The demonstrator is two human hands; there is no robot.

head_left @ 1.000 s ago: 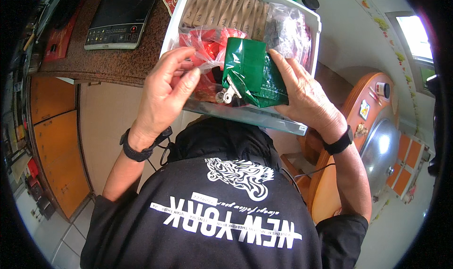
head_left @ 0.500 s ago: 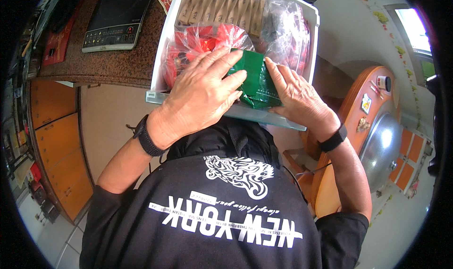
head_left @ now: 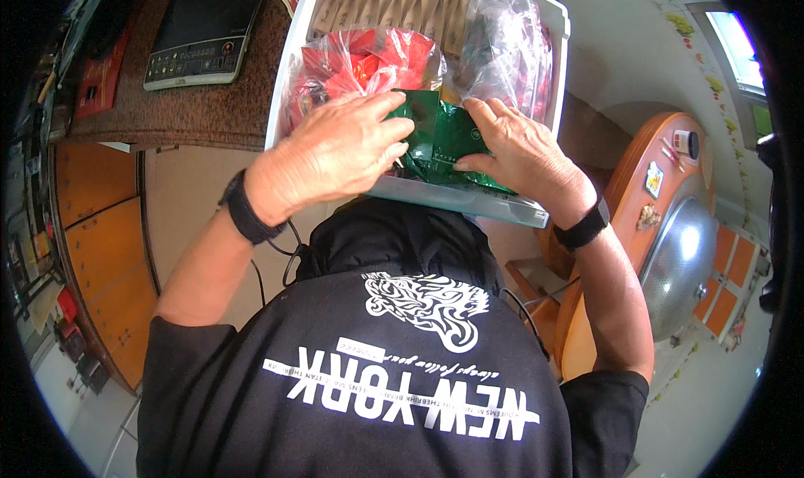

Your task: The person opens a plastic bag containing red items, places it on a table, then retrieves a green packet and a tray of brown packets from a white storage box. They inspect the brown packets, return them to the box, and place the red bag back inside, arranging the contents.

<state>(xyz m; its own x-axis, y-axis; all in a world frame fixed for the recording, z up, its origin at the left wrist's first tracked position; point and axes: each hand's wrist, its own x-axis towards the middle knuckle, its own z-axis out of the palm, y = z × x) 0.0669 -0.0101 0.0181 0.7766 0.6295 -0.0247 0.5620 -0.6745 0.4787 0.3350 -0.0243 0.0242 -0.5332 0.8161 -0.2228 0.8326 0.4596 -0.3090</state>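
Observation:
A shiny dark green packet (head_left: 430, 134) lies at the near end of a white plastic drawer (head_left: 563, 76). My left hand (head_left: 339, 147) grips its left side, the fingers bent over the edge; the left thumb is hidden. My right hand (head_left: 529, 149) holds the right side, with the thumb on the front and the fingers along the top edge. Just beyond my left fingers sits a clear plastic bag of red packets (head_left: 368, 59). A crumpled clear plastic bag (head_left: 504, 46) rests beyond my right hand, its contents unclear.
Several brown packets (head_left: 389, 5) stand in a row at the drawer's far end. To the left, an induction cooktop (head_left: 197, 63) sits on a speckled brown counter (head_left: 193, 113). A wooden table (head_left: 620, 197) on the right holds a large silver domed lid (head_left: 678, 256) and a small jar (head_left: 687, 144).
The green packet has shifted slightly left and stands more squarely between my hands. My left hand has drawn back to its left edge, uncovering more of the bag of red packets.

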